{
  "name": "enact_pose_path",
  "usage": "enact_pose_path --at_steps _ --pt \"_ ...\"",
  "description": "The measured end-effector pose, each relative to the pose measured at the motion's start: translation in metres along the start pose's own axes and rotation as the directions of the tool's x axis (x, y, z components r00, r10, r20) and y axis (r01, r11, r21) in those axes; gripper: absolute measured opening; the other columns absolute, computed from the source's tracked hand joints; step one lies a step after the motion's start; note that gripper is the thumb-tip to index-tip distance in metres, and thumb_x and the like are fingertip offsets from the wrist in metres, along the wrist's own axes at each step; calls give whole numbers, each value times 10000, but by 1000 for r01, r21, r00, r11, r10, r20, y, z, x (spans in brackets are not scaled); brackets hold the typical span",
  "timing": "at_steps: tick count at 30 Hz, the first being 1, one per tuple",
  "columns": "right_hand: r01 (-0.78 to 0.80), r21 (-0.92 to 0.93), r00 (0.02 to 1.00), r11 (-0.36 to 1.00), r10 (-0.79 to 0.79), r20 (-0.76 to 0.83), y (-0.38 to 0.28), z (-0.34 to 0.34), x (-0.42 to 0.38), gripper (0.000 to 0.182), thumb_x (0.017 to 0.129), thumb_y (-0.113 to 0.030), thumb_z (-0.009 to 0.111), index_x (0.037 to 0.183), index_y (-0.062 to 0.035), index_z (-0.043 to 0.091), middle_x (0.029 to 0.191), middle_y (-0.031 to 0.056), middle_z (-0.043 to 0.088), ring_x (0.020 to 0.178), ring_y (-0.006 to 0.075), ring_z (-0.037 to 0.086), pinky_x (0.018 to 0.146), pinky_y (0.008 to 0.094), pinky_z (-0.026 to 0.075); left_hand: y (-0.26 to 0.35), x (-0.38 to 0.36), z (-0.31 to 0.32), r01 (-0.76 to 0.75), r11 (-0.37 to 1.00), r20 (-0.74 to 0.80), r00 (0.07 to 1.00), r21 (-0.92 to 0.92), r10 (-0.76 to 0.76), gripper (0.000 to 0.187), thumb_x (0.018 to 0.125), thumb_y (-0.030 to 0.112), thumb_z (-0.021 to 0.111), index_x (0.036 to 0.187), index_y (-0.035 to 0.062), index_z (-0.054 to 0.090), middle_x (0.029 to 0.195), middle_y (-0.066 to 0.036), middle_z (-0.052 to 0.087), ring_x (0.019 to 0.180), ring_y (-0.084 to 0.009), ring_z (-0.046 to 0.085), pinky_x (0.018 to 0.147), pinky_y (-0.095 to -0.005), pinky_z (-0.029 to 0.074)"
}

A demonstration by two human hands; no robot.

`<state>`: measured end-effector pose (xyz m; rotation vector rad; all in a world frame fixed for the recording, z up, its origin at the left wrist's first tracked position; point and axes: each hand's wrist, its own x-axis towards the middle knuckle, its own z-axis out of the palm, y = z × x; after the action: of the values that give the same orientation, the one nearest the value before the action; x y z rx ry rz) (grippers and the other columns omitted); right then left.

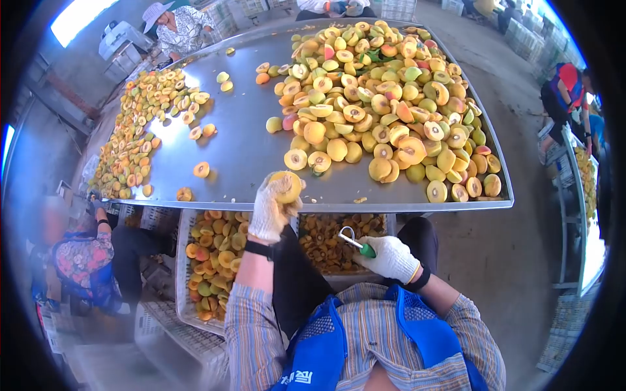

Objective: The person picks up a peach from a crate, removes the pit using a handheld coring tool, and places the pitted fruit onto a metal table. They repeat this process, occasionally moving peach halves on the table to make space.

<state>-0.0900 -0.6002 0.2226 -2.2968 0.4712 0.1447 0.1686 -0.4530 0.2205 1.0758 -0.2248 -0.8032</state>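
My left hand (pixel 275 207), in a white knitted glove, is closed around a halved yellow peach (pixel 287 185) just over the near edge of the metal table (pixel 241 137). In my right hand (pixel 392 258), also gloved, is a pitting tool (pixel 357 244) with a green handle and a curved metal loop that points to the left. The tool is above a crate of dark pits and scraps (pixel 342 238) between my knees. A big pile of halved peaches (pixel 378 104) covers the right part of the table, many with the pit still showing.
A white crate of peach halves (pixel 215 267) stands left of my legs. More halves (pixel 140 130) lie along the table's left side. A person (pixel 91 260) sits at the left, another (pixel 179 29) at the far left corner. A second table (pixel 583 195) is at right.
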Motion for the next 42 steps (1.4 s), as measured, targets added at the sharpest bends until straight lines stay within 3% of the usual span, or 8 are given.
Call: enact_pose_path --at_steps 4,6,9,18,32,39,40,42 --pt "123 36 983 992 -117 -143 -32 -15 -7 394 853 -363 714 1191 -166 674 751 142 684 697 341 690 639 414 549 -16 -49 46 51 944 120 993 -327 -12 458 978 440 568 1207 44 595 1008 -195 672 679 -228 656 554 -288 511" --pt "93 4 986 996 -91 -141 -35 -15 -17 408 860 -358 709 1217 -166 660 748 144 685 687 338 690 629 410 554 -42 -67 75 -44 908 -93 996 -416 5 490 1007 477 509 1198 34 593 1055 -209 656 804 -268 668 663 -348 554" --pt "194 -80 927 978 -209 -311 -29 -10 -20 450 831 -324 739 1216 -112 646 749 145 687 679 333 694 613 408 564 -51 -85 82 -16 911 43 998 -412 37 446 1033 419 477 1200 19 584 1116 -218 642 984 -312 649 799 -428 570" --pt "122 -157 953 980 -160 -257 -26 -10 -32 378 855 -282 696 1187 -119 617 792 145 700 712 346 693 633 440 553 -60 -106 95 -43 944 121 989 -328 87 418 1052 341 464 1278 -1 546 1215 -158 624 1158 -296 607 983 -441 523" --pt "60 17 985 998 -56 -166 -7 22 -14 182 884 -266 624 881 -97 692 726 161 678 680 357 676 644 440 551 -75 -110 106 11 916 -68 997 -401 -42 384 1029 385 508 1211 52 567 1054 -151 668 895 -290 669 737 -417 578" --pt "224 18 970 974 -221 -96 5 41 0 209 847 -285 657 802 -82 677 726 118 663 625 346 645 590 417 546 -77 -104 111 -76 961 -116 992 -266 46 415 1018 418 511 1103 22 604 991 -154 672 797 -291 677 637 -373 578" --pt "566 -280 795 776 -603 -66 7 52 5 168 831 -277 667 823 -111 689 748 98 660 641 321 653 598 401 556 -72 -103 114 -78 960 -115 992 -268 48 415 1018 418 511 1103 22 604 991 -154 672 797 -291 677 637 -373 578" --pt "609 22 762 793 -578 -292 4 64 7 219 813 -312 702 890 -107 699 766 82 680 718 299 678 660 377 564 -65 -104 115 -72 956 -44 997 -285 62 411 1019 411 508 1096 19 604 987 -155 673 812 -295 682 642 -380 581"
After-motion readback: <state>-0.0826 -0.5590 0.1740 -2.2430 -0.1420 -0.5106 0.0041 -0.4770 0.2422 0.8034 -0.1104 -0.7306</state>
